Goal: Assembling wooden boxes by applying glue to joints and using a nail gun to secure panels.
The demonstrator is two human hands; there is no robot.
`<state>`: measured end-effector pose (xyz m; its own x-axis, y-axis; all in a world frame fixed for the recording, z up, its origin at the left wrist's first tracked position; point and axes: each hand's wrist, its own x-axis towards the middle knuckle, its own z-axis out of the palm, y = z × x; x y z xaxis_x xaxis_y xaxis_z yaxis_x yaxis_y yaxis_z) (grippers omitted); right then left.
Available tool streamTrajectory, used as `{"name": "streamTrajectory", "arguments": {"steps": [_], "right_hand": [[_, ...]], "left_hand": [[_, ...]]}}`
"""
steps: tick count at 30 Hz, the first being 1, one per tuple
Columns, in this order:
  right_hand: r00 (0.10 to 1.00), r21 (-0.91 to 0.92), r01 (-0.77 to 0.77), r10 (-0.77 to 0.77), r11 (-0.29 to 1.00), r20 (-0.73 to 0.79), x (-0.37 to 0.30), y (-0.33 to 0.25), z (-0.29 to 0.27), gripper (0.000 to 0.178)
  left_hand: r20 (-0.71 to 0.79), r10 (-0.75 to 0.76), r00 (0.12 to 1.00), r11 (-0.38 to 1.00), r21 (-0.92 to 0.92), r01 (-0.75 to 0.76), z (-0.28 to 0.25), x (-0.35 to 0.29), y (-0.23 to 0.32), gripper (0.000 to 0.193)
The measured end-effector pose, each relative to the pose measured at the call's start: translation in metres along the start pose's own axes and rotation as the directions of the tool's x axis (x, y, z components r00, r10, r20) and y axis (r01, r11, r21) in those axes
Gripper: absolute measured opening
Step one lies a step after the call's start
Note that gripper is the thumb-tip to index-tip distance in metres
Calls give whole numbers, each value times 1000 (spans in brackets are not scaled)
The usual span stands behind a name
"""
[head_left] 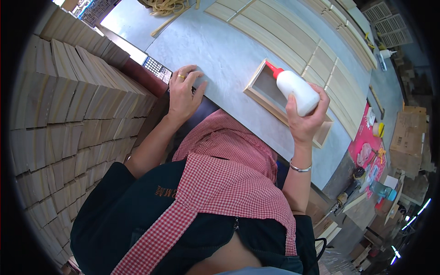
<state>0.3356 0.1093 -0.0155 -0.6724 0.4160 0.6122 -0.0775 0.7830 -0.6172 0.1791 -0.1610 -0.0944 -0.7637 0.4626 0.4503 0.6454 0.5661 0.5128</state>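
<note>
My right hand (306, 112) is wrapped round a white squeeze bottle (293, 87) with a red nozzle. The bottle is tilted, and its nozzle points toward the far left corner of a shallow rectangular wooden frame (251, 90) on the grey table. What the bottle holds does not show. Part of the frame is hidden behind the bottle and my hand. At the table's near left edge is my left hand (187, 89), fingers loosely bent and apart, with nothing in it and a ring on one finger.
Flat wooden panels (275, 34) lie in rows beyond the frame on the table (215, 59). Tan bands (167, 7) lie at the far left. Tall stacks of wooden pieces (68, 91) stand at my left. At the right are a cardboard box (407, 137) and a bottle (382, 190).
</note>
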Motion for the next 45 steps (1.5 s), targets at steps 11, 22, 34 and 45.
{"name": "streamTrajectory", "arguments": {"steps": [11, 22, 34, 45], "right_hand": [[996, -73, -73, 69, 995, -53, -12, 0, -27, 55], [974, -225, -143, 97, 964, -203, -47, 7, -83, 55], [934, -373, -264, 139, 889, -330, -83, 13, -141, 52], [912, -441, -330, 160, 835, -378, -99, 9, -162, 52]], "left_hand": [[-10, 27, 1000, 998, 54, -26, 2, 2, 4, 25], [-30, 69, 997, 984, 164, -63, 9, 1, 3, 27], [-45, 116, 992, 975, 194, -105, 12, 0, 1, 27], [-50, 129, 990, 970, 215, -115, 17, -2, -7, 25]]}}
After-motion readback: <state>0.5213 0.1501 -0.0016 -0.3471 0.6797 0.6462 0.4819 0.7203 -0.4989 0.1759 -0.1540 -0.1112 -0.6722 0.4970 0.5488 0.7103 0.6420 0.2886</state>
